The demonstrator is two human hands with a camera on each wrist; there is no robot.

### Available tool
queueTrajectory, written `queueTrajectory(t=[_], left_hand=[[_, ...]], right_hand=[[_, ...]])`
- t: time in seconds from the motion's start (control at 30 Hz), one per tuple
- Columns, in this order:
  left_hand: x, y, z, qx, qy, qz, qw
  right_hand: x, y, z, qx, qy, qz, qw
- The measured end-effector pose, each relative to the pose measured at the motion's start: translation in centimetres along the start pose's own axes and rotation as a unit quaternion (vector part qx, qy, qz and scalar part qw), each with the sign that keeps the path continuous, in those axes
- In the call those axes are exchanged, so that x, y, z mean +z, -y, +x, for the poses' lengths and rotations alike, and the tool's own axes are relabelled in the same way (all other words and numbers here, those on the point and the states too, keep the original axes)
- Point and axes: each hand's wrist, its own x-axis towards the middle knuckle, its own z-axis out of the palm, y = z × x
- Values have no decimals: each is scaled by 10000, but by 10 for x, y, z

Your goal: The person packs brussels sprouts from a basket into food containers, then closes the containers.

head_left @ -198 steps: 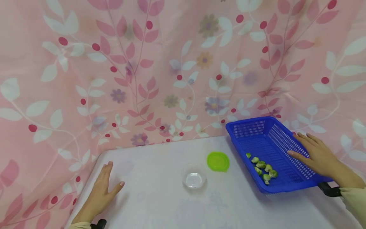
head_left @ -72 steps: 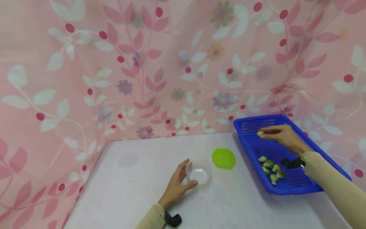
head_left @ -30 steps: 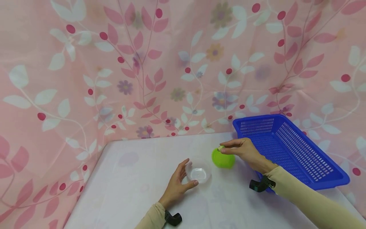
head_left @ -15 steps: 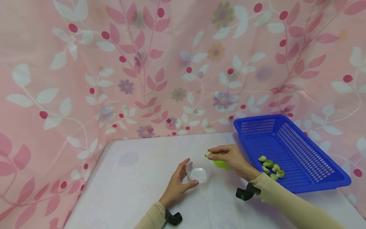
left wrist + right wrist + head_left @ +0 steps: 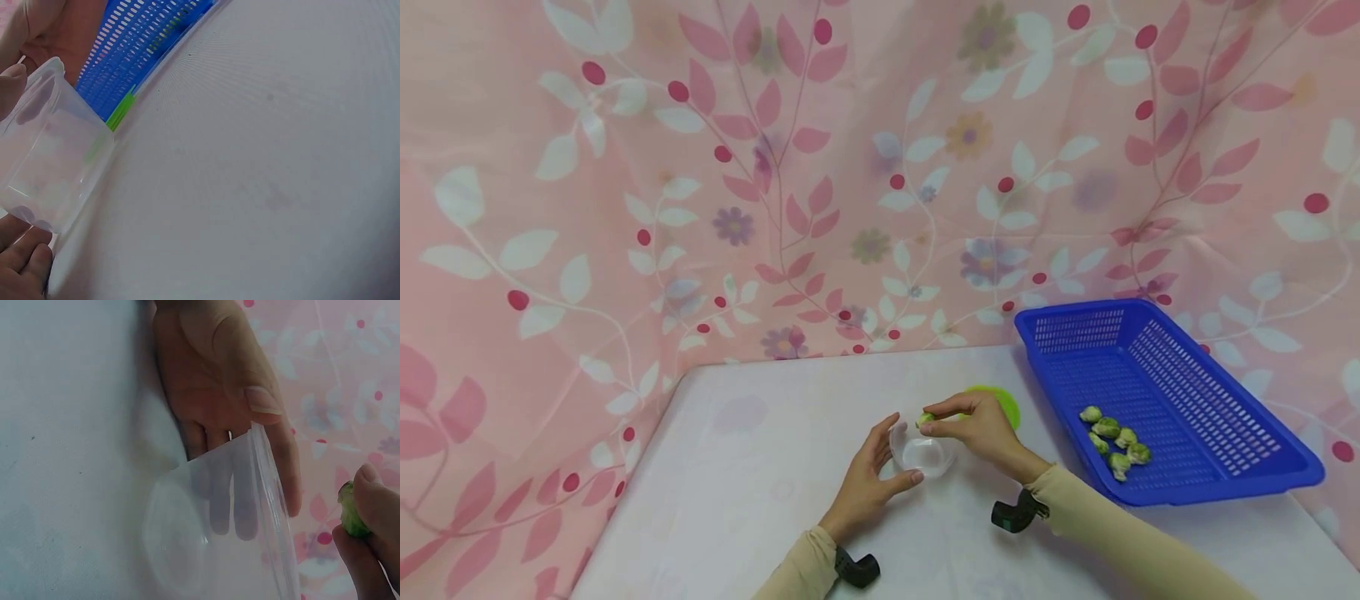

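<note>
My left hand holds a clear plastic bowl on the table, its thumb at the near rim and its fingers around the far left side. In the right wrist view the fingers show through the wall of this bowl. Pinched between the thumb and fingers of my right hand is a small Brussels sprout, held above the bowl's far rim. The right wrist view shows the same sprout beside the rim. Several more Brussels sprouts lie in the blue basket.
A green lid lies on the table behind my right hand, partly covered by it. The blue basket stands to the right on the white-covered table. Pink floral cloth hangs behind the table.
My right hand has taken a sprout from the basket and carried it left, past the green lid, to the bowl. Earlier, my left hand moved in from the left to the bowl, then stayed.
</note>
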Motion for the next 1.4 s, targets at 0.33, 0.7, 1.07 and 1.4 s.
queueTrajectory(t=[0.33, 0.7, 1.07, 1.4], left_hand=[[0, 1, 0, -12, 20, 13, 10000], [-1, -1, -1, -3, 57, 6, 10000], [0, 0, -1, 17, 38, 46, 10000], [-1, 2, 0, 78, 74, 24, 9999]], right_hand=[[17, -2, 7, -340, -270, -693, 9966], [34, -12, 13, -231, -168, -796, 9964], [42, -14, 14, -89, -162, -957, 9952], [44, -15, 15, -577, -115, -1659, 9844]])
